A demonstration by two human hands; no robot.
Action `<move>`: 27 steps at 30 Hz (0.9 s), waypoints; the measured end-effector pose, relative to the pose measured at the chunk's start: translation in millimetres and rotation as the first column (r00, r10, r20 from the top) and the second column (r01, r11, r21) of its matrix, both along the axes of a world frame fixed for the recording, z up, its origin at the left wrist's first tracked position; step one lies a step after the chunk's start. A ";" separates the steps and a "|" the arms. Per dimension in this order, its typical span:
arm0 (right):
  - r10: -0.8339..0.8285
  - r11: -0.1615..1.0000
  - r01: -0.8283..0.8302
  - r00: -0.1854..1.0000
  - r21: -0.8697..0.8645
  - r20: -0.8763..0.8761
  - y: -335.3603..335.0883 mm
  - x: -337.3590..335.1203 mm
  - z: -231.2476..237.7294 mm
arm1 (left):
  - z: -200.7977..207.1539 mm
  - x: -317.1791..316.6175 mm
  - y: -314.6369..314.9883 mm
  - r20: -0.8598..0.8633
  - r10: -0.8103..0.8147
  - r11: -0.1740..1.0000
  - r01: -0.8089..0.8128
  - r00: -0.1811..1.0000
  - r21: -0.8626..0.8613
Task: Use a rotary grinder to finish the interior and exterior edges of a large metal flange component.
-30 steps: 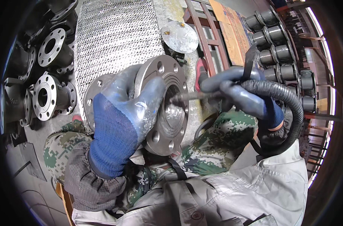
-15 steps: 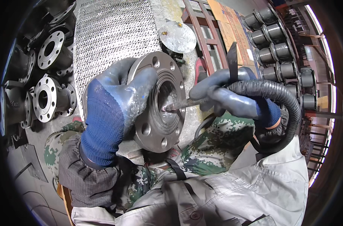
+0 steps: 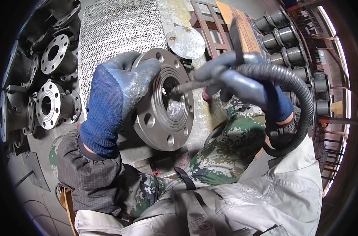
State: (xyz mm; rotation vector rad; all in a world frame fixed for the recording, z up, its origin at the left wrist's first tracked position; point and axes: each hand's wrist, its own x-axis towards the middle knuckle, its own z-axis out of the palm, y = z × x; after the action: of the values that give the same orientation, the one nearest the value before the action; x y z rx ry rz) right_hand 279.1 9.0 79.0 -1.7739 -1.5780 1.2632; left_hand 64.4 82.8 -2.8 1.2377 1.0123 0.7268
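In a blue knit glove with a grey coating, my left hand [image 3: 126, 80] grips the upper left of a grey metal flange [image 3: 157, 135]. Its thumb lies on the face near the bore; the other fingers are mostly hidden behind the rim. The flange is tilted, with bolt holes around its edge and concentric grooves about the bore. My gloved right hand [image 3: 242, 84] is closed on a slim rod-shaped tool [image 3: 192, 85], whose tip points into the bore. A ribbed black hose [image 3: 306, 102] loops from that hand over my forearm. A dark flat strip [image 3: 236, 41] rises beside the fingers.
Flanged pipe fittings [image 3: 48, 104] stand on the left. A metal mesh sheet [image 3: 120, 27] lies ahead, beside a round metal plate [image 3: 185, 42]. A reddish-brown frame [image 3: 210, 29], cardboard [image 3: 247, 39] and rows of dark fittings [image 3: 287, 35] fill the right side.
The flange has shifted slightly up in the view with my left hand. My right hand and the tool have moved up, bringing the tip from lower in the bore to its upper part.
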 end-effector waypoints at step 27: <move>-0.367 0.890 0.411 0.903 0.199 -0.224 6.9 37.4 0.1 | -36.1 -29.7 111.5 -0.376 -0.258 0.486 0.455 0.890 0.746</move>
State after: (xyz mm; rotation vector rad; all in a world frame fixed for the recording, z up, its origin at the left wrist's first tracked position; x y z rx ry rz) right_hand 316.5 15.9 79.1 -1.6612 -1.1417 0.9606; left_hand 34.7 194.3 -38.9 2.3337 0.4939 0.7546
